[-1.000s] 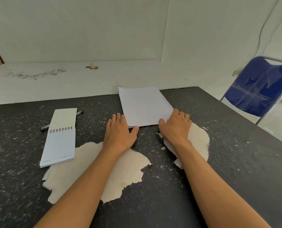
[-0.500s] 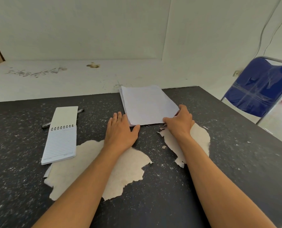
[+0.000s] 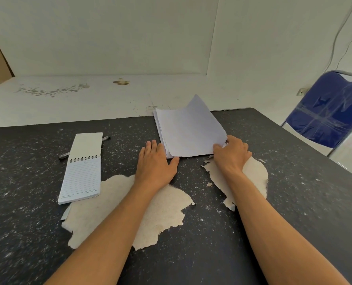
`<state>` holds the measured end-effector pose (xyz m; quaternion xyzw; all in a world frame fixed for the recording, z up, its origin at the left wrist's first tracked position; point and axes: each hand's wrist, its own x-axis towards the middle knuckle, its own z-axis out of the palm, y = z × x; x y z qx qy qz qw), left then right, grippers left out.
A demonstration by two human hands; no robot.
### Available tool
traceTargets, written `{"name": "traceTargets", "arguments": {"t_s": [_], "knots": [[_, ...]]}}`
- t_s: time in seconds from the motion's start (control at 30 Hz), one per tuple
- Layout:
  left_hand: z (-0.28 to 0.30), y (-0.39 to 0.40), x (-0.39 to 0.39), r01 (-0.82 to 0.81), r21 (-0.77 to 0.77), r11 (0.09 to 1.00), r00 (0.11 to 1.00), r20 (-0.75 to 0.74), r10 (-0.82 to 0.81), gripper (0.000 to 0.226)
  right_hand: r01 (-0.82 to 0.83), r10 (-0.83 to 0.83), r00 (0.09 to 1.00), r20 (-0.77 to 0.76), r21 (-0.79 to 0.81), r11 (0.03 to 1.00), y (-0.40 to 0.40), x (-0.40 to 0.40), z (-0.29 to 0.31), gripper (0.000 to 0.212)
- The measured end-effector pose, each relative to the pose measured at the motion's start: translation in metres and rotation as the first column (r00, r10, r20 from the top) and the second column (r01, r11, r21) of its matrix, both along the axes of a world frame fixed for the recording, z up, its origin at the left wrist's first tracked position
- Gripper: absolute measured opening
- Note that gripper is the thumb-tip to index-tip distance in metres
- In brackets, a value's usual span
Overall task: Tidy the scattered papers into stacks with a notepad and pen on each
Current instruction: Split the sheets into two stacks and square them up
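Note:
A stack of white papers [image 3: 189, 130] lies at the far middle of the dark table [image 3: 294, 182]. My right hand [image 3: 231, 154] pinches the near right corner of the upper sheets and lifts them, so their far right corner curls up. My left hand [image 3: 155, 163] lies flat, fingers together, against the stack's near left corner. A spiral notepad [image 3: 81, 169] lies open to lined pages at the left. Partly under its far end lies a black pen [image 3: 106, 138], with both ends showing.
Two pale patches where the table's surface has peeled, one [image 3: 127, 210] under my left forearm and one [image 3: 251, 177] under my right wrist. A blue folding chair [image 3: 331, 112] stands off the table's right side. A white wall runs behind the far edge.
My right hand slid from the stack's near edge to its near right corner, gripped the upper sheets and raised them. The left hand stayed in place.

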<state>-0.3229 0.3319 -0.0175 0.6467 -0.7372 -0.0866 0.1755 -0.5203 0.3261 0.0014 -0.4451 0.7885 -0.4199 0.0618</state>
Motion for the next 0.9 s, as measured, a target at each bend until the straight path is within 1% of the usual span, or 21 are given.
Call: {"name": "traceTargets", "arguments": {"t_s": [0.13,0.2,0.23,0.27,0.3,0.33,0.4,0.43,0.47,0.5,0.57,0.6,0.63,0.67,0.7,0.73,0.77,0.8,0.83,0.87,0.9], "knots": [[0.0,0.0,0.0,0.0,-0.004,1.0,1.0,-0.004,0.0,0.08,0.005,-0.005,1.0,0.0,-0.041,0.999,-0.001,0.0,-0.002,0.007],[0.001,0.001,0.0,-0.006,-0.001,1.0,0.999,-0.045,0.006,0.083,0.006,-0.002,1.0,0.029,-0.119,0.993,-0.001,0.0,-0.001,0.01],[0.003,0.002,-0.001,-0.01,0.002,1.0,0.995,-0.098,0.01,0.084,0.004,0.009,0.998,0.069,-0.186,0.983,0.0,0.001,0.001,0.011],[0.006,0.003,0.0,-0.019,0.006,1.0,0.982,-0.188,0.02,0.083,0.004,0.03,0.991,0.132,-0.255,0.967,0.001,0.002,0.005,0.012],[0.01,0.005,0.001,-0.041,0.009,0.999,0.948,-0.316,0.041,0.078,0.019,0.049,0.978,0.201,-0.322,0.946,0.002,0.003,0.01,0.012],[0.014,0.008,0.004,-0.081,0.007,0.997,0.878,-0.473,0.074,0.071,0.049,0.057,0.963,0.262,-0.379,0.924,0.004,0.004,0.015,0.01],[0.02,0.012,0.011,-0.205,0.0,0.979,0.635,-0.761,0.133,0.051,0.123,0.061,0.924,0.377,-0.447,0.886,0.007,0.005,0.023,0.006],[0.023,0.014,0.015,-0.262,0.015,0.965,0.517,-0.842,0.153,0.04,0.152,0.083,0.89,0.449,-0.462,0.874,0.01,0.005,0.026,0.004],[0.024,0.014,0.019,-0.292,0.039,0.955,0.431,-0.886,0.168,0.031,0.171,0.122,0.839,0.531,-0.469,0.866,0.012,0.005,0.029,0.004],[0.026,0.013,0.021,-0.29,0.061,0.955,0.376,-0.91,0.172,0.024,0.174,0.176,0.776,0.606,-0.473,0.864,0.013,0.003,0.03,0.004],[0.032,0.011,0.027,-0.206,0.094,0.974,0.288,-0.946,0.152,0.018,0.139,0.314,0.625,0.714,-0.498,0.856,0.018,0.006,0.035,0.012],[0.038,0.01,0.029,-0.125,0.11,0.986,0.238,-0.961,0.137,0.025,0.111,0.375,0.559,0.74,-0.515,0.85,0.02,0.008,0.037,0.014],[0.045,0.008,0.031,-0.036,0.129,0.991,0.201,-0.971,0.134,0.039,0.082,0.415,0.52,0.747,-0.527,0.846,0.021,0.01,0.038,0.014],[0.052,0.006,0.034,0.034,0.127,0.991,0.178,-0.977,0.119,0.052,0.049,0.447,0.497,0.743,-0.539,0.841,0.023,0.014,0.039,0.015],[0.061,0.007,0.036,0.065,0.105,0.992,0.171,-0.981,0.093,0.059,0.011,0.479,0.481,0.734,-0.551,0.834,0.025,0.019,0.04,0.015],[0.068,0.006,0.038,0.064,0.069,0.996,0.149,-0.987,0.059,0.059,-0.028,0.507,0.463,0.727,-0.56,0.828,0.028,0.024,0.041,0.016],[0.076,0.008,0.04,0.052,0.03,0.998,0.104,-0.994,0.025,0.057,-0.06,0.522,0.455,0.722,-0.56,0.826,0.029,0.029,0.041,0.016],[0.082,0.008,0.045,0.045,0.001,0.999,0.02,-1.0,0.0,0.054,-0.082,0.525,0.459,0.717,-0.555,0.828,0.03,0.033,0.04,0.018],[0.088,0.01,0.05,0.05,-0.019,0.999,-0.101,-0.995,-0.014,0.054,-0.092,0.523,0.465,0.714,-0.549,0.831,0.03,0.037,0.038,0.019],[0.091,0.01,0.054,0.059,-0.026,0.998,-0.214,-0.977,-0.013,0.06,-0.087,0.512,0.471,0.718,-0.54,0.837,0.031,0.04,0.036,0.019],[0.093,0.011,0.059,0.068,-0.022,0.997,-0.283,-0.959,-0.002,0.068,-0.077,0.497,0.472,0.728,-0.528,0.846,0.031,0.042,0.034,0.019]]}}
